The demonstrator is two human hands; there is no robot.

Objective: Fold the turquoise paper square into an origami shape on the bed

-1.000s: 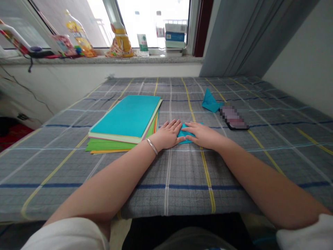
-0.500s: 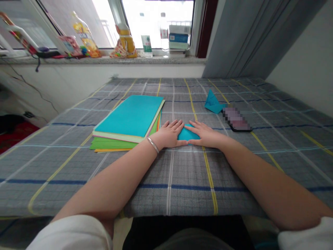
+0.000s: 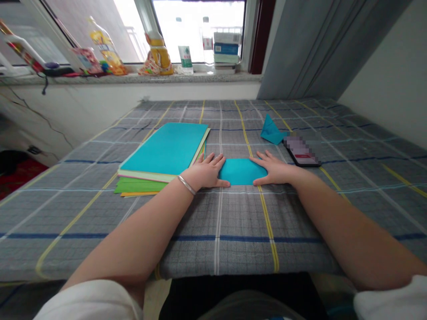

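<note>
A blue sheet of paper [image 3: 240, 172], seemingly folded into a small rectangle, lies flat on the checked cloth in front of me. At its left end rests my left hand [image 3: 209, 171], palm down with the fingers spread and a silver bangle on the wrist. My right hand [image 3: 269, 168] lies on the right end, its fingers also apart. Both hands cover the paper's ends. Just left of my left hand is a stack of coloured paper [image 3: 163, 149], blue on top with green and orange edges beneath.
Beyond my right hand are a folded blue paper shape [image 3: 271, 130] and a phone [image 3: 302, 151] with a blurred screen. The grey checked cloth [image 3: 187, 218] covers the table. Bottles, a tube [image 3: 185, 58] and stacked boxes [image 3: 227, 49] stand along the windowsill.
My hands have slid apart, the left one to the left and the right one to the right. More of the blue paper shows between them.
</note>
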